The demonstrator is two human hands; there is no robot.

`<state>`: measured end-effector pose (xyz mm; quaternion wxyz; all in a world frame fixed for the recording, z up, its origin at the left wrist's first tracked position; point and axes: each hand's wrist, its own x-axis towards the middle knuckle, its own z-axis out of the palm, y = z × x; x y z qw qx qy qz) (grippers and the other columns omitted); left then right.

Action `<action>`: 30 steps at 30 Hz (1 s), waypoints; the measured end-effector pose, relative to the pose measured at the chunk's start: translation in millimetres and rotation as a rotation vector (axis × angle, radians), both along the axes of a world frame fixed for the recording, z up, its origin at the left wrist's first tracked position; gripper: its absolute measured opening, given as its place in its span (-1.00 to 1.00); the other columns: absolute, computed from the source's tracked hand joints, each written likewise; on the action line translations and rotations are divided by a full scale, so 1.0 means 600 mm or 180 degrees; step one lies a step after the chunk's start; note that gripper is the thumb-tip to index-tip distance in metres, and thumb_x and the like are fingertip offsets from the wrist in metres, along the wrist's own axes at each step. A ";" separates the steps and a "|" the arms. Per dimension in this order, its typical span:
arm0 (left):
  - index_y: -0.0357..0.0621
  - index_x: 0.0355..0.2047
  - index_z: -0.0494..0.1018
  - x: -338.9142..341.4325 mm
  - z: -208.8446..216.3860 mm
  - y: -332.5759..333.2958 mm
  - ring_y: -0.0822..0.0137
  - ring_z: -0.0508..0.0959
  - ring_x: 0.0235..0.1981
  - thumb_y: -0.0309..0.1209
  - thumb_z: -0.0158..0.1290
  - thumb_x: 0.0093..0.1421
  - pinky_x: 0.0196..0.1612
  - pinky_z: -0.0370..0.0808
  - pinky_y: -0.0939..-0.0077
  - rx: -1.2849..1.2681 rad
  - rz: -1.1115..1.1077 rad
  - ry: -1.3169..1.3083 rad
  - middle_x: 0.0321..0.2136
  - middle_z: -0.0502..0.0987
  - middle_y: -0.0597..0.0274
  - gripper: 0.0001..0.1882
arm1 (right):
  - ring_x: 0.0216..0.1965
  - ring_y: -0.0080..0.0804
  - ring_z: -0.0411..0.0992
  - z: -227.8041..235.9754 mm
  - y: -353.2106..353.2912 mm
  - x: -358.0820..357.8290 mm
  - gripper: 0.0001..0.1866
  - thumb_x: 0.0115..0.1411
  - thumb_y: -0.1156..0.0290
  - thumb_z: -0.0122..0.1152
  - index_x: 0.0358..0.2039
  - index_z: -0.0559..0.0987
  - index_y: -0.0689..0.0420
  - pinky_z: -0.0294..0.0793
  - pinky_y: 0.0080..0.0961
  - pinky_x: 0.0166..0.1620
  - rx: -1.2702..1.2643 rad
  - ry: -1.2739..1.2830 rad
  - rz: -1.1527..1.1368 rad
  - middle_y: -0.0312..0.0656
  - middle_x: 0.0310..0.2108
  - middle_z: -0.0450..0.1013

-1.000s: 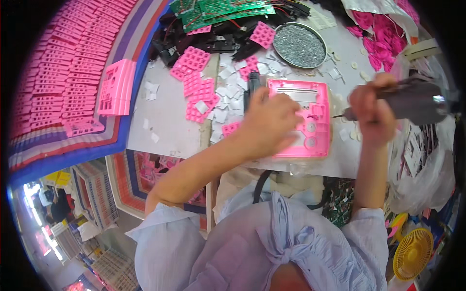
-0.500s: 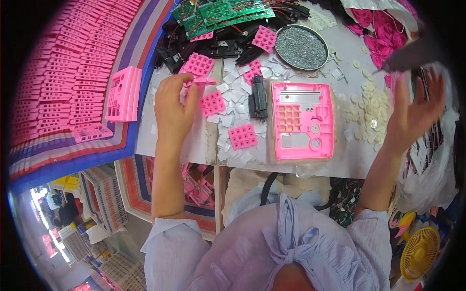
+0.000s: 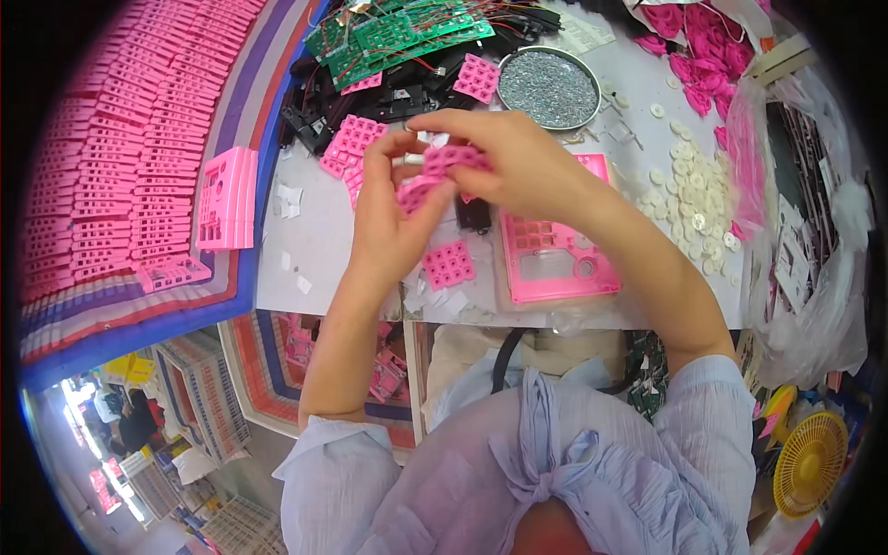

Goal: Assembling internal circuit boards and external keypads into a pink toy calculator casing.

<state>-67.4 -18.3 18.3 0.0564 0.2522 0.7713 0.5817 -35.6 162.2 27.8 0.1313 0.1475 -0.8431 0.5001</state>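
Over the middle of the table my two hands meet at pink keypad pieces. My left hand point(image 3: 381, 217) is closed on the edge of one pink button pad point(image 3: 419, 193). My right hand point(image 3: 523, 165) pinches a second pink pad point(image 3: 453, 159), just above the first; whether the two are joined I cannot tell. A small white piece shows between the fingers. Below my right forearm lies a pink plastic casing panel point(image 3: 564, 285), partly covered. A black part point(image 3: 474, 216) beside it is mostly hidden. Another pink button pad point(image 3: 448, 265) lies nearer me.
Green circuit boards point(image 3: 398, 37) pile on black parts at the back, beside a round tray of small screws point(image 3: 550, 88). White round pieces point(image 3: 698, 199) are heaped at right, near pink bundles point(image 3: 708, 60). Stacked pink casings point(image 3: 111, 166) fill a striped-lined bin at left.
My right hand has swung left from the table's right side to my left hand and now grips a pink pad. A dark blurred object near that hand is gone from view.
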 end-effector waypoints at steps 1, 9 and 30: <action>-0.24 -0.10 0.47 -0.001 0.000 -0.011 0.33 0.58 -0.28 -0.56 0.17 0.21 -0.15 0.54 0.45 -0.0100 0.0008 -0.0271 -0.29 0.56 0.18 -0.75 | -0.44 -0.40 0.53 0.001 0.010 0.005 -0.54 0.14 0.54 0.19 0.10 0.53 0.13 0.54 -0.45 -0.29 -0.0134 -0.0288 0.0035 -0.16 -0.36 0.57; -0.20 -0.24 0.55 -0.012 -0.010 -0.088 0.11 0.61 -0.23 -0.70 0.20 -0.10 -0.19 0.53 0.40 -0.0260 -0.0537 0.1601 -0.24 0.59 0.05 -0.65 | -0.34 -0.63 0.47 -0.001 0.064 0.064 -0.85 0.17 0.56 0.17 -0.23 0.59 0.23 0.44 -0.70 -0.32 -0.0965 -0.1298 0.0041 -0.31 -0.33 0.53; -0.11 0.16 0.43 -0.009 0.006 -0.124 -0.09 0.23 0.32 -0.59 0.01 -0.01 0.37 0.11 0.02 -0.1706 -0.0718 0.1802 0.24 0.31 -0.04 -0.38 | -0.31 -0.26 0.57 -0.020 0.062 0.136 -0.81 0.14 0.51 0.27 -0.23 0.55 0.28 0.57 -0.40 -0.21 0.0648 -0.1231 -0.0514 -0.08 -0.33 0.57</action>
